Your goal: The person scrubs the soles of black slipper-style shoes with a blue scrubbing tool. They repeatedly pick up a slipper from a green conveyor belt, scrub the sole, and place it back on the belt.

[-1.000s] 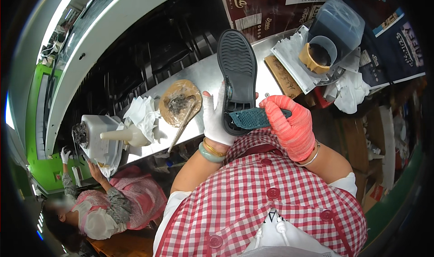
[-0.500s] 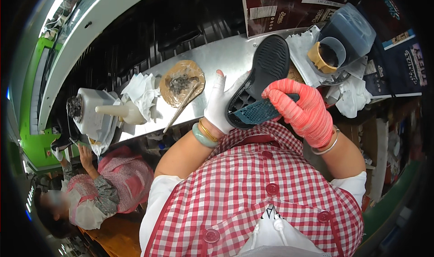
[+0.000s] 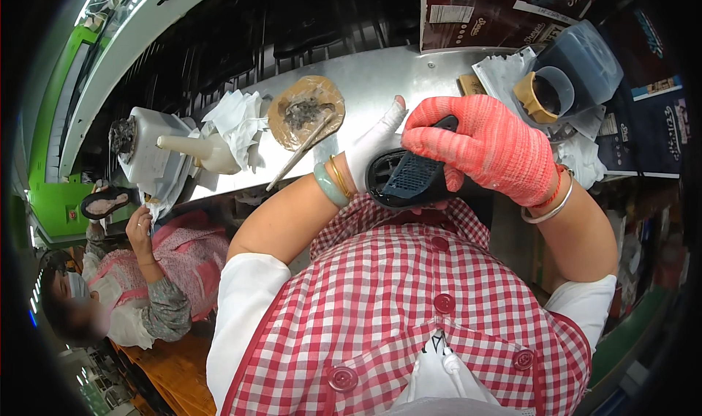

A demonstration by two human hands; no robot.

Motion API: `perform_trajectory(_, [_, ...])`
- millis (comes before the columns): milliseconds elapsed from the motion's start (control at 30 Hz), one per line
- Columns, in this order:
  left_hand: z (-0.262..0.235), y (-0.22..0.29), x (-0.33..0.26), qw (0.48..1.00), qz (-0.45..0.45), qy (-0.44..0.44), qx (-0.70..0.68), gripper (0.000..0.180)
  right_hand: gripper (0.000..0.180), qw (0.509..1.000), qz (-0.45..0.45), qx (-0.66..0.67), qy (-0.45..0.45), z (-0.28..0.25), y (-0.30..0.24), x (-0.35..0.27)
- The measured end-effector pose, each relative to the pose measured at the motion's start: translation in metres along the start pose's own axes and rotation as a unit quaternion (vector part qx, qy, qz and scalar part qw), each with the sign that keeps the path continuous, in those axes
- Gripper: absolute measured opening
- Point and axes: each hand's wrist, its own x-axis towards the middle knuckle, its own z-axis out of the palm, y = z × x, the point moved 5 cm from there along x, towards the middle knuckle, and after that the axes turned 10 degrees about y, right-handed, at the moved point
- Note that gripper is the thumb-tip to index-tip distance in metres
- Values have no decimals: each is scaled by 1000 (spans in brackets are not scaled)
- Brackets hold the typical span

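A black shoe sole (image 3: pixel 376 169) is held before my apron, its heel end toward the left and the rest mostly hidden by my right hand. My left hand (image 3: pixel 371 147), in a white glove with bare fingertips, is closed around the heel end, thumb pointing up. Over the open heel hollow lies a dark blue heel piece (image 3: pixel 413 176) with a mesh pattern. My right hand (image 3: pixel 486 149), in a coral knitted glove, pinches the dark upper end of that piece between thumb and fingers. Whether the piece sits fully inside the rim I cannot tell.
On the metal bench (image 3: pixel 373 72) are a glue-stained round pad (image 3: pixel 289 120) with a stick (image 3: pixel 307 149), a nozzled bottle (image 3: pixel 212 152), white tissues (image 3: pixel 238 116) and a plastic container (image 3: pixel 150 145). A clear tub (image 3: pixel 578 65) stands right. A co-worker (image 3: pixel 146 284) holds a shoe at left.
The sole has tilted, so its ridged forefoot no longer shows. My right hand has moved up over it to the heel piece's upper end. My left hand still holds the heel end.
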Motion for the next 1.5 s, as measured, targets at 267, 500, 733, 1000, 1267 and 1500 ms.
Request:
perform_trajectory(267, [-5, 3, -1, 996, -30, -47, 76, 101, 25, 1000, 16, -2, -11, 2, -5, 1])
perform_trajectory(500, [-18, -3, -2, 989, -122, -79, -17, 110, 24, 999, 37, -16, -22, -20, 16, -5])
perform_trajectory(733, [-18, 3, -7, 996, -79, -32, -26, 92, 22, 990, 79, 77, 88, -57, 55, -40])
perform_trajectory(1000, [-45, 75, -29, 944, 324, 8, 58, 59, 25, 862, -59, 109, 491, -157, 76, -92])
perform_trajectory(1267, [-44, -25, -28, 952, 65, 128, -272, 72, 28, 838, 1, 65, 542, -182, 126, -79])
perform_trajectory(1500, [-42, -46, -34, 957, 24, 174, -229, 68, 28, 838, 9, 45, 544, -192, 145, -65])
